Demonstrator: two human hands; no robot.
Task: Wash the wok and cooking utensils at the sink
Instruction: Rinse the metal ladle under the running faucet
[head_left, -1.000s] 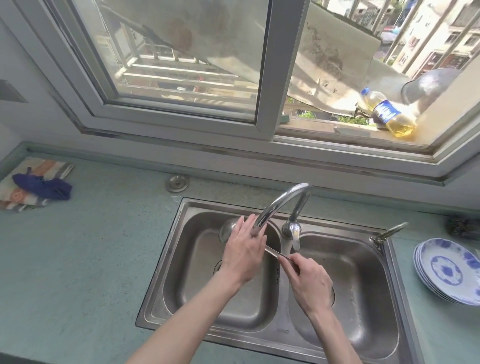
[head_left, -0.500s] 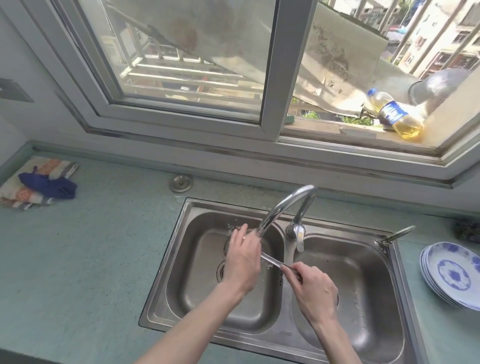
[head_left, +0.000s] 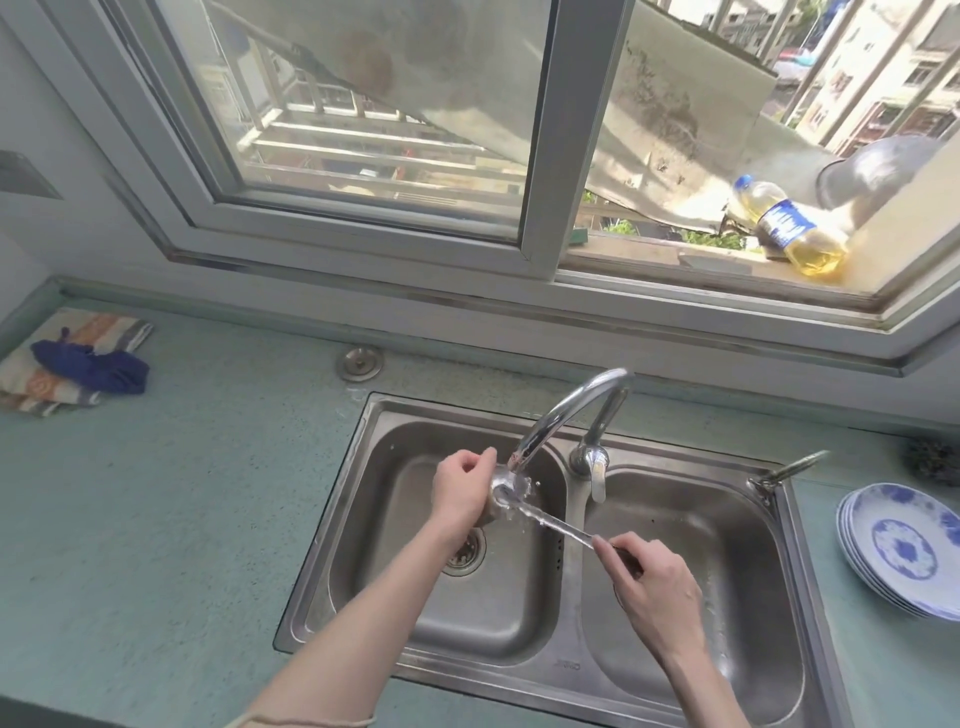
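A steel ladle (head_left: 540, 515) lies across the divider of the double sink (head_left: 363, 530), its bowl under the running faucet (head_left: 566, 410) over the left basin. My right hand (head_left: 649, 587) grips the ladle's handle end over the right basin. My left hand (head_left: 462, 493) is curled around the left side of the ladle's bowl, fingers against it, while water splashes off the bowl. No wok is visible in the sink.
A stack of blue-and-white plates (head_left: 906, 551) sits on the counter at right. Folded cloths (head_left: 72, 364) lie at far left. A sink plug (head_left: 359, 362) rests behind the sink. An oil bottle (head_left: 789, 228) and metal bowl (head_left: 883, 171) stand on the window ledge.
My left hand has slid from over the ladle's bowl to its left side, fingers curling in. The bowl now shows under the stream. My right hand keeps its hold on the handle.
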